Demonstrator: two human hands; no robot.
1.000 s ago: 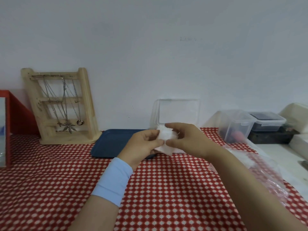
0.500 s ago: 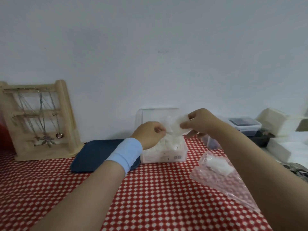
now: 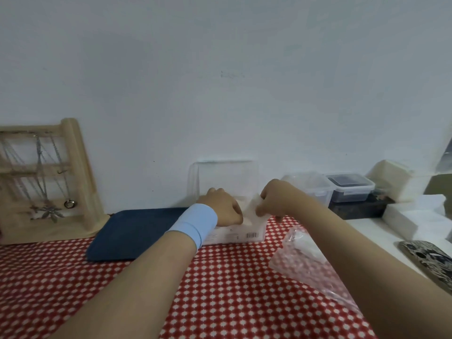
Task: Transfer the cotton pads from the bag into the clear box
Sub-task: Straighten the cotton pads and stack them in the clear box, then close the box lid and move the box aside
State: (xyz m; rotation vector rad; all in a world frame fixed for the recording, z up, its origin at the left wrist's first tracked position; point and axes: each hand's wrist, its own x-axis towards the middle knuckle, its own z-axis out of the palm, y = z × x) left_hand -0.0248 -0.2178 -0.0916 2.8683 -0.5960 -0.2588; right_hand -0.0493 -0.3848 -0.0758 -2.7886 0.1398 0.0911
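Now both hands sit over the box (image 3: 234,235) at the table's (image 3: 220,294) back edge, so pads can go in. Right hand (image 3: 276,199) pinches a pad (image 3: 252,207). Left hand (image 3: 220,207) is curled; I cannot tell what it holds. Bag (image 3: 300,264) lies near the right edge.

Clear box (image 3: 247,234) rear centre; cotton pad (image 3: 252,208) over it. Tray (image 3: 132,231) just left. Bag (image 3: 305,263) front-right. Necklace stand (image 3: 78,172) far left.

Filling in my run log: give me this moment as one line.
phase: placing | right hand pinches cotton pads over clear box | left hand at box, grip unclear | bag beside box
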